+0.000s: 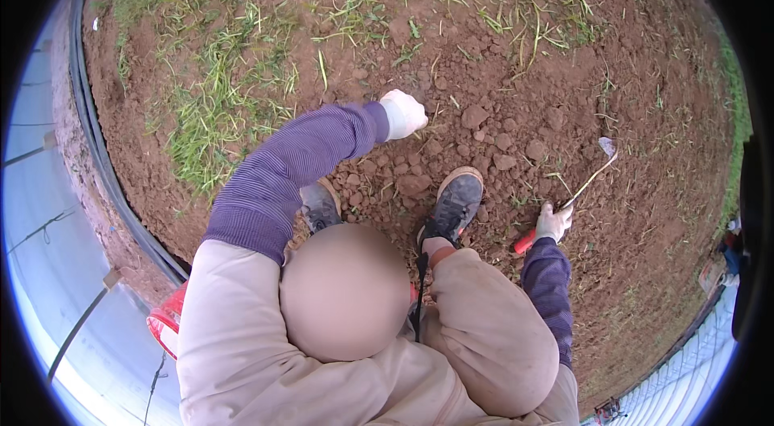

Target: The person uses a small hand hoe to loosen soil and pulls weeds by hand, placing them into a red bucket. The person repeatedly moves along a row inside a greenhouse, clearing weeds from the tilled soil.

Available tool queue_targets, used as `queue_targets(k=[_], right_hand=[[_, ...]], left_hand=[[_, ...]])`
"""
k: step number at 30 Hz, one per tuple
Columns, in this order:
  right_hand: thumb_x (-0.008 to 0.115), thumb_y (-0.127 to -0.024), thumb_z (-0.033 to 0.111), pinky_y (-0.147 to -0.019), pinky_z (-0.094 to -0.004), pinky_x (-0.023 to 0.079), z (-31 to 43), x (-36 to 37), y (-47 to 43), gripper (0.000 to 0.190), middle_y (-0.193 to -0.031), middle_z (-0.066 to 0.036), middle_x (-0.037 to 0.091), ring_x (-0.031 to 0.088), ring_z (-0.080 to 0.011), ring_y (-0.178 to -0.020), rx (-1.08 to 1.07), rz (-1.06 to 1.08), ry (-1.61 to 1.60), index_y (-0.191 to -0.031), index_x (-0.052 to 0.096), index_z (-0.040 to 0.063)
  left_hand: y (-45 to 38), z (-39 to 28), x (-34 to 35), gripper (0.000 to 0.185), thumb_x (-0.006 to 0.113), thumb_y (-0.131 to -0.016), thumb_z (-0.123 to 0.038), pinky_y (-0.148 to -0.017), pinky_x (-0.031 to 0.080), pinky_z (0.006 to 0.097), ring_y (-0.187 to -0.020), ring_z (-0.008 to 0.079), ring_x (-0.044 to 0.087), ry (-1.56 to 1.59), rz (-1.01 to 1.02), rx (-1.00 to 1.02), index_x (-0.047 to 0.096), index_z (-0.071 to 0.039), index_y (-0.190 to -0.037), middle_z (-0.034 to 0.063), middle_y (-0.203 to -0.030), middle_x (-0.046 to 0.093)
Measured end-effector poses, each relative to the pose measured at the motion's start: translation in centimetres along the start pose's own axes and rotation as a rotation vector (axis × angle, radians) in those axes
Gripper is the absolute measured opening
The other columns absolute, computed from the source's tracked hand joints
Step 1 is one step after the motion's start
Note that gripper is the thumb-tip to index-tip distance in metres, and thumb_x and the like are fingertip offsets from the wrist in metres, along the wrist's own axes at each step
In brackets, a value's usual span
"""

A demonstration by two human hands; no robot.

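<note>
Low over the brown soil, my left hand (404, 114) is curled into a fist with its back towards me. Anything inside its fingers is hidden, and a thin green stem lies beside it. Out to the right, my right hand (553, 223) grips a small hand hoe near its red handle (525, 241). A thin bent shaft (595, 175) leads away from that hand to a small metal blade (606, 147), at or just above the ground. Loose soil clods (474, 116) lie between the two hands.
Cut green plants (208, 117) lie in a heap at the left and scattered (538, 27) at the top. My shoes (458, 196) stand among clods. A red bucket (164, 322) is at my left side. Black piping (100, 130) runs along the plastic sheeting (54, 208).
</note>
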State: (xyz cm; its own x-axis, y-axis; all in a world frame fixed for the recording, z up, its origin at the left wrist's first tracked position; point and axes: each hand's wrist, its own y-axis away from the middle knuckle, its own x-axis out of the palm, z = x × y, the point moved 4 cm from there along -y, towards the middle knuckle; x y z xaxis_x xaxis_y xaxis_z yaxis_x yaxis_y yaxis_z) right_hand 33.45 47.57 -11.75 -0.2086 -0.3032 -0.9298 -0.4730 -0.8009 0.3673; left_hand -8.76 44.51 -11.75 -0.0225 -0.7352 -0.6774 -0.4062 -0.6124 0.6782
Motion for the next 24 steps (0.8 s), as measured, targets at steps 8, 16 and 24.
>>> queue_targets(k=[8, 16, 24], right_hand=[[0.055, -0.078, 0.034, -0.095, -0.0418, 0.038, -0.9, 0.2, -0.6, 0.074, -0.132, -0.028, 0.029, 0.042, -0.0410, -0.115, -0.019, 0.017, 0.001, -0.139, 0.021, 0.010], [0.056, -0.078, 0.033, -0.095, -0.0417, 0.038, -0.5, 0.0, -0.5, 0.074, -0.130, -0.028, 0.031, 0.042, -0.0412, -0.115, -0.080, -0.037, -0.011, -0.139, 0.020, 0.010], [0.057, -0.077, 0.033, -0.094, -0.0423, 0.039, -1.1, 0.2, -0.2, 0.074, -0.130, -0.027, 0.032, 0.043, -0.0401, -0.114, -0.020, -0.015, 0.002, -0.138, 0.022, 0.011]], left_hand=[[2.6, 5.8, -2.4, 0.025, 0.058, -0.079, -0.027, -0.073, 0.050, 0.0389, -0.083, 0.0299, 0.061, 0.677, -0.562, -0.399, 0.062, -0.011, -0.097, 0.0139, -0.089, 0.061], [0.5, 2.8, -1.1, 0.028, 0.052, -0.077, -0.012, -0.070, 0.050, 0.0406, -0.090, 0.0268, 0.058, 0.084, -0.280, -0.104, 0.055, -0.012, -0.105, 0.0105, -0.095, 0.052], [-0.4, 3.6, -2.2, 0.031, 0.056, -0.082, -0.024, -0.076, 0.048, 0.0365, -0.092, 0.0337, 0.058, 0.706, -0.538, -0.281, 0.056, 0.001, -0.102, 0.0194, -0.100, 0.058]])
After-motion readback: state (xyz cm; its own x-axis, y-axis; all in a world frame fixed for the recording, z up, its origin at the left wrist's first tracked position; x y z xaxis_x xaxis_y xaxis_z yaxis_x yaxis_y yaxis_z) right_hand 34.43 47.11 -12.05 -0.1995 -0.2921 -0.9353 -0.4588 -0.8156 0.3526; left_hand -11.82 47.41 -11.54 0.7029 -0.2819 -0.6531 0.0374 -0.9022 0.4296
